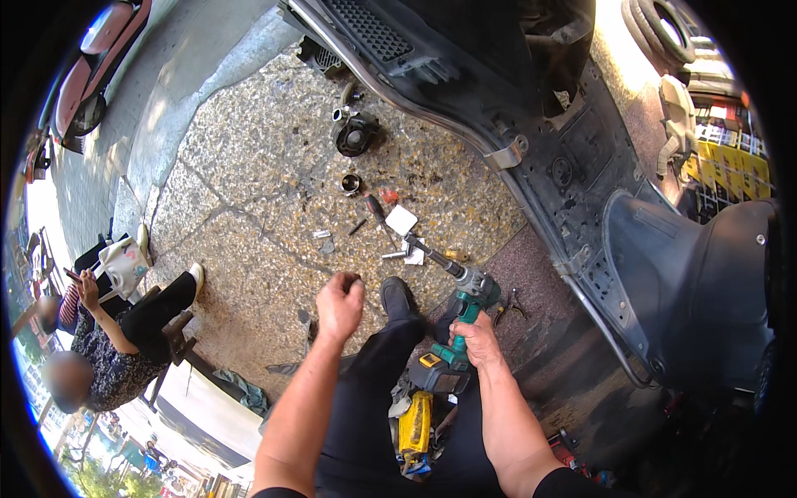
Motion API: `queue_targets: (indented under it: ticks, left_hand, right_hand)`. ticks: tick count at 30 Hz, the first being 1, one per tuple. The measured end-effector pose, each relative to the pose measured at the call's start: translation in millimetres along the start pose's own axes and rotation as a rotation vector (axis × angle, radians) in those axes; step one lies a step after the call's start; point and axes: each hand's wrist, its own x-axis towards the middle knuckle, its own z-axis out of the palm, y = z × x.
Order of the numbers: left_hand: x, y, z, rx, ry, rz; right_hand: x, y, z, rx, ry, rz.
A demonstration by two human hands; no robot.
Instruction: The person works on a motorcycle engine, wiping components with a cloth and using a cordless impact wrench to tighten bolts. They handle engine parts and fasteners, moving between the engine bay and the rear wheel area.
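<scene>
My right hand grips a green and black cordless power wrench, its battery at the lower end and a long extension pointing up and left. My left hand hangs closed above my left leg, left of the wrench; what its fingers hold, if anything, is hidden. Around the extension's tip on the pebbled ground lie a red-handled screwdriver, a white square piece and small metal bits. Farther up are a round metal ring and a dark engine part. Pliers lie right of the wrench.
A scooter body with a tubular rail fills the right, with tires beyond. A yellow tool item is below, between my legs. Seated people are at the left; a red scooter stands at the upper left.
</scene>
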Motion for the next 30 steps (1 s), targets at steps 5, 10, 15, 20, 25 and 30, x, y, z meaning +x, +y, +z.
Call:
queue_targets:
  ticks: [5,10,15,20,25,30]
  left_hand:
    - [142.1,33.6,-56.8,0.295,0.152,0.178]
    - [308.9,50.4,-48.5,0.323,0.146,0.322]
    - [440.3,51.0,-9.5,0.387,0.117,0.502]
    - [507.9,45.6,23.1,0.415,0.168,0.726]
    - [547.3,47.6,48.1,0.532,0.086,0.782]
    - [557.2,43.3,49.9,0.655,-0.032,0.836]
  right_hand:
    - [8.2,-28.3,27.5,0.012,-0.054,-0.040]
    - [48.8,-25.0,58.2,0.110,0.057,0.040]
    - [97.8,-7.4,104.1,0.070,0.184,0.048]
    - [118.9,-5.1,137.4,0.100,0.153,0.060]
    - [128.6,-18.1,145.7,0.071,0.115,0.084]
    - [135.0,-33.5,144.6,-0.019,0.088,0.051]
